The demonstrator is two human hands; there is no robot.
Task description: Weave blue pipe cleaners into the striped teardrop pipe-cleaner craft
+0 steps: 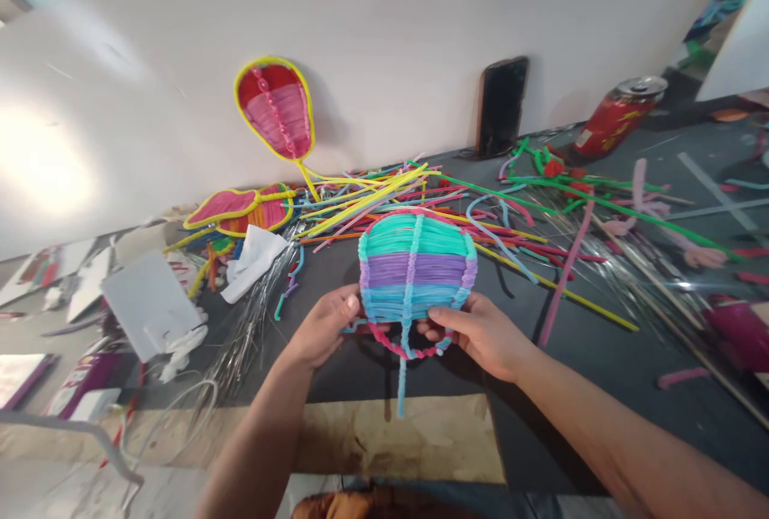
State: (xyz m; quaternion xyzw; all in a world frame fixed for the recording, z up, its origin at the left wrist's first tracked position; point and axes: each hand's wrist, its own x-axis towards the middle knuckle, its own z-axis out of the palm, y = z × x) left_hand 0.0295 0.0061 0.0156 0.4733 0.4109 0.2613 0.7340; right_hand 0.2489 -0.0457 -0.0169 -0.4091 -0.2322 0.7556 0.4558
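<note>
Between my two hands is a rounded pipe-cleaner panel, banded in green, purple and blue. A twisted spine runs down its middle and ends in a blue tail below a pink lower rim. My left hand pinches its lower left edge, where a loose blue pipe-cleaner end shows by the fingers. Over on the lower right, my right hand grips the panel with the thumb on the blue rows and the fingers behind, partly hidden. Just beyond the panel lies a heap of loose pipe cleaners in many colours.
Against the white board lean a pink, yellow-rimmed pipe-cleaner shape and a phone. A red can stands at the back right. Papers, wire strands and a white cable lie left.
</note>
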